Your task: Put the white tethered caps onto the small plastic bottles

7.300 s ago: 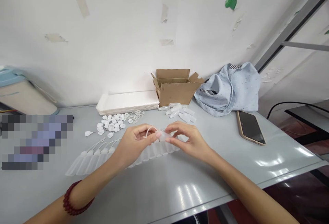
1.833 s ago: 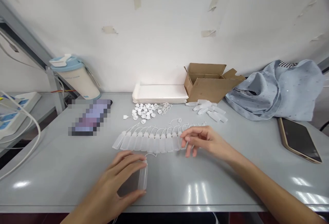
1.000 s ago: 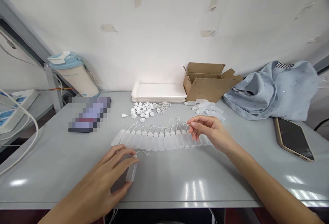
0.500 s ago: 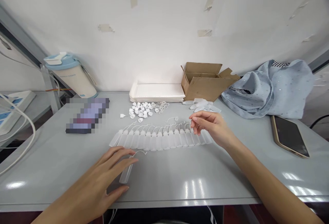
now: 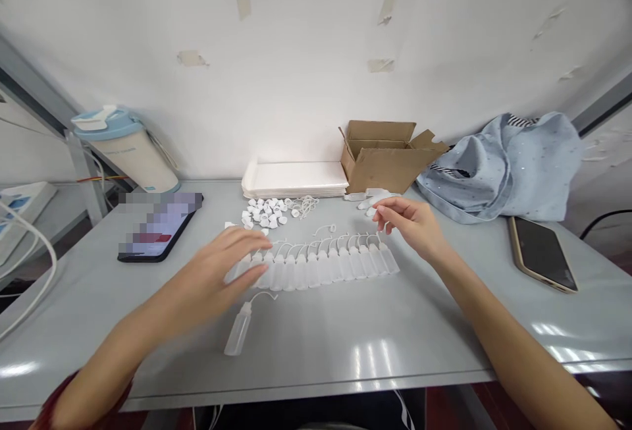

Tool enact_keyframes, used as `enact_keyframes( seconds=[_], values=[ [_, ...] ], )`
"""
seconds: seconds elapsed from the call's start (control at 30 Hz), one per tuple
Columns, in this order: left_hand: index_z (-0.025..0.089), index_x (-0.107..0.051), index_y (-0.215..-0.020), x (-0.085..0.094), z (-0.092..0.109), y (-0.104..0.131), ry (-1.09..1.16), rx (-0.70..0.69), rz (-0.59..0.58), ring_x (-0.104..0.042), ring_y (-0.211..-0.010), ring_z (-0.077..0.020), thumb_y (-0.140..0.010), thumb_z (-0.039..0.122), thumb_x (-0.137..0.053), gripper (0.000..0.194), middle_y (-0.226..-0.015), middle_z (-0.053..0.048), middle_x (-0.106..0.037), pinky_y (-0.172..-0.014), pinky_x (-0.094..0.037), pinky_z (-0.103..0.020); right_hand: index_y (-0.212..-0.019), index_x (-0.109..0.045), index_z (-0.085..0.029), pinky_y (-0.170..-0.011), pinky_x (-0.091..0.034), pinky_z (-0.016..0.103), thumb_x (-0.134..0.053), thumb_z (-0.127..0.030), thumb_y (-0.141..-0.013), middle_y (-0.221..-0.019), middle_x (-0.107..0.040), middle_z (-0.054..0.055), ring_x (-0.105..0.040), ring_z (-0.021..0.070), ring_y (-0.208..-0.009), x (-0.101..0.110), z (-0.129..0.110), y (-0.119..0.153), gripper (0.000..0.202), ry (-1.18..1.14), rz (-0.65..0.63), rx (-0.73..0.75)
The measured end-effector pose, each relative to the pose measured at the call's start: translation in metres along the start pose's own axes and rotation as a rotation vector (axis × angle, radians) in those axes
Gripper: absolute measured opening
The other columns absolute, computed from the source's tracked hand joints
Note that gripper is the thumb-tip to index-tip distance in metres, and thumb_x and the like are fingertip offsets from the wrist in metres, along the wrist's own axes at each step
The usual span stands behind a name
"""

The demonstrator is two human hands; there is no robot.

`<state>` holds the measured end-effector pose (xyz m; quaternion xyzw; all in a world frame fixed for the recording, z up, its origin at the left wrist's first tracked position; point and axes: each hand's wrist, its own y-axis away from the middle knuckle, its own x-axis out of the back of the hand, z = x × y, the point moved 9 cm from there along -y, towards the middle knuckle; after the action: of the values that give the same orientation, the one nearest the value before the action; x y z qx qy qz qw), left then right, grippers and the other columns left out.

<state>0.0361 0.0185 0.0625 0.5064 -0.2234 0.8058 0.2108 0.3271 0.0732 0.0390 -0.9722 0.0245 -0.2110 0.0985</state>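
Note:
Over the left end of a row of small translucent squeeze bottles (image 5: 316, 272) hovers my left hand (image 5: 217, 272), fingers apart and holding nothing. Thin curved white tubes lead from the tops of the bottles. One separate bottle (image 5: 237, 331), also with a curved tube, lies in front of that hand. My right hand (image 5: 409, 222) is beside loose bottles (image 5: 372, 198) at the back right. Its thumb and forefinger are pinched close to a bottle; whether they grip it is hidden. White caps (image 5: 269, 209) are piled behind the row, and a loose curved tube (image 5: 326, 228) lies between.
Behind stand a stack of white packets (image 5: 296, 176) and an open cardboard box (image 5: 390, 163). A tumbler (image 5: 133, 153) and a phone (image 5: 162, 229) are at left. A blue cloth bag (image 5: 513, 166) and another phone (image 5: 543, 252) lie at right.
My left hand has let go of the separate bottle and moved up and away over the row. My right hand has shifted from the row's right end towards the loose bottles. The view has shifted slightly.

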Motion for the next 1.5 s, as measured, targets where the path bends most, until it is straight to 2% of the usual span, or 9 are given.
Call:
enact_keyframes(
  seconds=[0.07,0.23,0.47,0.67,0.8,0.97,1.1,1.3,1.5],
  values=[
    [0.023,-0.058,-0.112,-0.005,0.006,-0.035,0.01,-0.049,-0.029,-0.053,-0.111,-0.0244,-0.093,0.039,-0.042,0.029,-0.118,-0.006,-0.06,-0.091,-0.046,-0.038,-0.087,-0.065,-0.016,-0.055,-0.05,0.03,-0.048,-0.03,-0.085,-0.076,-0.069,0.007,-0.062,0.0172,-0.062,0.011,-0.001,-0.006,0.022,0.33,0.093,0.153],
    [0.017,-0.065,-0.1,-0.046,0.029,-0.108,0.002,-0.179,-0.156,-0.057,-0.101,-0.0243,-0.088,0.026,-0.044,0.026,-0.102,-0.009,-0.065,-0.083,-0.047,-0.035,-0.087,-0.066,-0.016,-0.066,-0.049,0.036,-0.048,-0.017,-0.08,-0.086,-0.068,0.011,-0.061,0.0237,-0.078,0.021,0.019,-0.019,0.02,0.551,0.138,0.284],
    [0.016,-0.07,-0.082,-0.077,0.035,-0.142,0.011,-0.079,-0.142,-0.061,-0.061,-0.0197,-0.082,0.02,-0.047,0.024,-0.072,-0.007,-0.069,-0.057,-0.044,-0.029,-0.097,-0.068,-0.018,-0.081,-0.047,0.042,-0.044,-0.006,-0.081,-0.099,-0.067,0.011,-0.056,0.0278,-0.094,0.003,0.025,-0.017,0.031,0.735,0.035,0.421],
    [0.015,-0.07,-0.078,-0.079,0.033,-0.143,0.068,-0.058,-0.122,-0.063,-0.064,-0.0187,-0.075,0.011,-0.048,0.023,-0.067,-0.005,-0.069,-0.06,-0.046,-0.027,-0.103,-0.068,-0.016,-0.084,-0.047,0.041,-0.04,0.003,-0.079,-0.105,-0.067,0.01,-0.054,0.0268,-0.094,-0.015,0.024,-0.014,0.041,0.823,-0.022,0.477],
    [0.013,-0.069,-0.086,-0.062,0.024,-0.135,0.134,0.023,-0.025,-0.064,-0.07,-0.019,-0.074,0.013,-0.047,0.025,-0.074,-0.006,-0.07,-0.064,-0.049,-0.028,-0.108,-0.066,-0.017,-0.084,-0.047,0.04,-0.038,0.007,-0.077,-0.108,-0.067,0.008,-0.053,0.0261,-0.096,-0.017,0.027,-0.017,0.048,0.868,-0.027,0.492],
    [0.018,-0.069,-0.08,-0.027,0.007,-0.102,0.207,0.139,0.108,-0.064,-0.074,-0.0187,-0.078,0.024,-0.048,0.021,-0.082,-0.003,-0.072,-0.068,-0.05,-0.029,-0.109,-0.065,-0.015,-0.081,-0.047,0.04,-0.04,0.005,-0.077,-0.105,-0.066,0.012,-0.052,0.0273,-0.093,-0.014,0.034,-0.021,0.045,0.923,-0.016,0.48],
    [0.019,-0.069,-0.076,-0.013,-0.016,-0.069,0.372,0.304,0.197,-0.065,-0.072,-0.0183,-0.077,0.029,-0.056,0.017,-0.079,-0.001,-0.071,-0.064,-0.05,-0.027,-0.106,-0.066,-0.015,-0.08,-0.046,0.041,-0.042,0.003,-0.077,-0.103,-0.062,0.015,-0.05,0.0292,-0.094,-0.016,0.037,-0.02,0.042,0.954,-0.016,0.474],
    [0.018,-0.069,-0.076,-0.007,-0.031,-0.04,0.465,0.399,0.308,-0.064,-0.073,-0.0181,-0.075,0.036,-0.061,0.019,-0.078,-0.002,-0.071,-0.064,-0.049,-0.025,-0.103,-0.065,-0.013,-0.08,-0.044,0.042,-0.043,0.006,-0.073,-0.104,-0.059,0.017,-0.048,0.0306,-0.095,-0.016,0.041,-0.021,0.041,0.977,-0.013,0.455],
    [0.019,-0.067,-0.074,-0.013,-0.022,-0.036,0.383,0.379,0.286,-0.058,-0.063,-0.0148,-0.077,0.034,-0.058,0.017,-0.073,-0.001,-0.068,-0.058,-0.046,-0.025,-0.099,-0.062,-0.016,-0.077,-0.043,0.04,-0.042,0.007,-0.075,-0.098,-0.066,0.013,-0.048,0.0317,-0.098,-0.018,0.035,-0.015,0.039,0.975,-0.054,0.455]
  ],
)
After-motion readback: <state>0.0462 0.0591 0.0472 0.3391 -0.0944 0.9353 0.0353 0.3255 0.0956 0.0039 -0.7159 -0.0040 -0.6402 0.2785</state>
